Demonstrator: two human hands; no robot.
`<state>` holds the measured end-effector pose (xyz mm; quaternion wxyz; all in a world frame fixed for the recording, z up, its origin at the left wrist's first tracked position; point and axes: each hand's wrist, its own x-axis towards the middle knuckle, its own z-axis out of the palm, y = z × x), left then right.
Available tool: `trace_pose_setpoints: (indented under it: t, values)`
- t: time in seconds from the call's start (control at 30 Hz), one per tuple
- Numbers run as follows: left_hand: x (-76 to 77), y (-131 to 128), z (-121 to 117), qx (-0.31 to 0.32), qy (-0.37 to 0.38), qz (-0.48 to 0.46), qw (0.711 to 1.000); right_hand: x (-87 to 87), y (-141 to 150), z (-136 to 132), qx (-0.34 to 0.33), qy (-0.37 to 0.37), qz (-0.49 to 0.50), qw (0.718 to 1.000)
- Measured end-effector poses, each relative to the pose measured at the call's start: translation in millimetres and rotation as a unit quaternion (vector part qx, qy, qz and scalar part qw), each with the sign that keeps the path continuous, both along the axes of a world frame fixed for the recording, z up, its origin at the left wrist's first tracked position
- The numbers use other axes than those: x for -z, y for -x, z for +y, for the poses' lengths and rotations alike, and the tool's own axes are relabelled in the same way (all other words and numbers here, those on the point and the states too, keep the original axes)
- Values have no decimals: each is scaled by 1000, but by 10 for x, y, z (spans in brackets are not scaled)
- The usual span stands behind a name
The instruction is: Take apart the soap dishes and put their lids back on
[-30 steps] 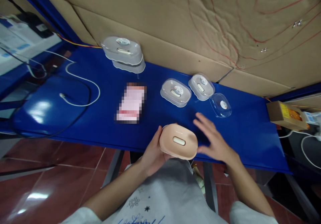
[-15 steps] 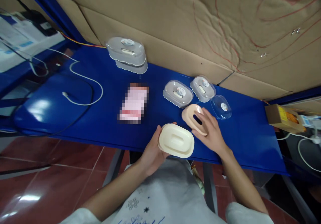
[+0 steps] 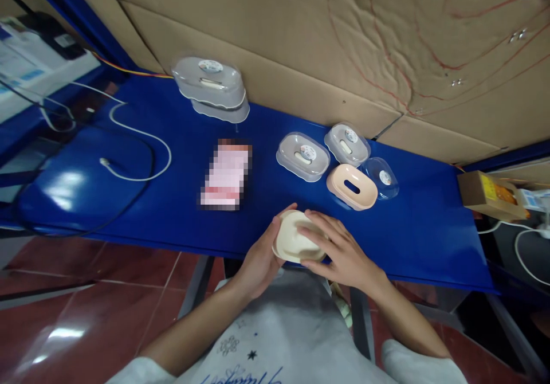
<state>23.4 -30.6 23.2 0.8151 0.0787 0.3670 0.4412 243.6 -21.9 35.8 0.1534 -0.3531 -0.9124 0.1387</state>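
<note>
At the table's near edge, my left hand [image 3: 264, 258] is closed around the left side of a cream oval dish [image 3: 289, 236], which looks like a soap dish. My right hand [image 3: 339, 249] grips the same dish from the right, its fingers lying across the top and hiding that part. Beyond my right hand, a peach oval dish [image 3: 365, 194] with a dark slot in its middle rests on the table, held by neither hand. Close behind it are a clear lid [image 3: 380, 172] with a round sticker and two lidded grey-white dishes, one left [image 3: 296, 163] and one right [image 3: 344, 137].
Two stacked clear-lidded containers [image 3: 210, 86] stand at the back left against the cardboard wall [image 3: 258, 28]. A pixelated pink rectangle [image 3: 227, 175] lies on the blue table [image 3: 266, 200]. A white cable [image 3: 165, 143] curls at left. An open cardboard box [image 3: 476, 198] sits at right.
My right hand has let go of the peach dish, now lying farther back and right on the table. It has moved left onto the cream dish, which my left hand still holds.
</note>
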Motion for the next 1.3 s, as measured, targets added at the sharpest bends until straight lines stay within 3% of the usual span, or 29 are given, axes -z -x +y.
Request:
trace_pose_setpoints:
  t: [0.13,0.2,0.33,0.4,0.47,0.63,0.73,0.83,0.9,0.97,1.0,1.07,1.17,1.3]
  values:
    - [24,-3,-29,10,-44,58,997,88,-16,-97,17,5,-31,999]
    - [69,-13,-43,7,-101,109,989,143,-61,-127,26,2,-51,998]
    - [150,-2,-56,-55,-276,253,925,213,-181,-134,87,5,-66,994]
    - [161,19,-50,-82,-317,285,901,214,-241,-112,113,-2,-70,991]
    - [159,39,-45,-101,-324,293,894,206,-284,-85,125,-16,-68,990]
    - [159,44,-71,-109,-291,272,911,211,-271,-44,130,-33,-21,991]
    - [148,35,-80,-107,-228,217,943,168,-178,-73,140,-51,50,988]
    - [85,32,-55,-31,-91,89,991,55,-56,-122,87,-35,100,991]
    - [23,29,-25,48,8,0,999,-15,-17,-110,12,-14,90,996]
    - [-36,24,2,83,68,-50,993,-44,-56,-30,-15,-1,75,997]
    - [-59,22,14,83,81,-62,991,-39,-108,35,10,-3,70,997]
    - [-85,18,33,73,89,-74,991,6,-255,192,123,-30,44,991]
    - [-70,12,59,61,89,-90,990,100,-460,379,258,-88,-32,962]
    - [12,-35,105,59,84,-109,989,80,-444,316,240,-112,2,964]
